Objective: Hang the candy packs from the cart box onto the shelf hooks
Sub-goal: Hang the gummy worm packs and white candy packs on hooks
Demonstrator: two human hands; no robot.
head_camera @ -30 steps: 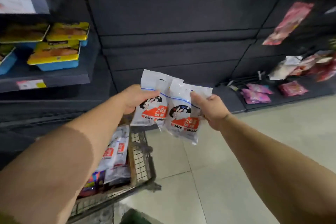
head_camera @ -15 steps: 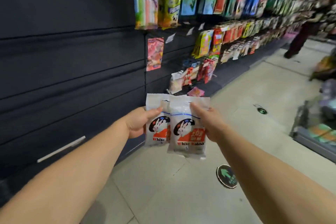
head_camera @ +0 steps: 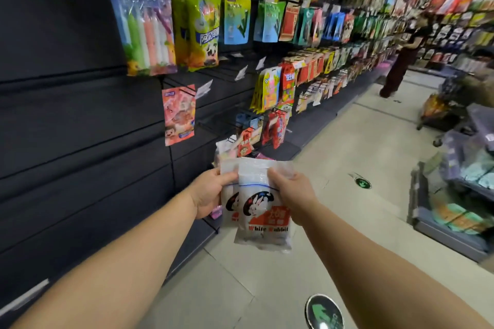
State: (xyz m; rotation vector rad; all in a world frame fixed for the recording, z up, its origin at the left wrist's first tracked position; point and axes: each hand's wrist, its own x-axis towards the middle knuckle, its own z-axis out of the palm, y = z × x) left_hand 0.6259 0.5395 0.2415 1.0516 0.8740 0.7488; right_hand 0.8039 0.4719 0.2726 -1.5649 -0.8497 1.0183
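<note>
Shop aisle, both hands (head_camera: 290,191) holding upright candy packs (head_camera: 263,211), tops up

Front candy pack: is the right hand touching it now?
Touching. The head view shows the right hand pinching the top edge of the front candy pack, thumb lying across its clear header.

View now faces down the aisle: the cart and its box from a second ago are out of frame, and the stocked shelf hooks (head_camera: 242,115) sit closer than half a second ago. Packs overlap more, front candy pack (head_camera: 263,211) covering most of the rear candy pack (head_camera: 229,195). Left hand (head_camera: 207,195) and right hand (head_camera: 290,191) have closed in, both sitting lower in frame.
</note>
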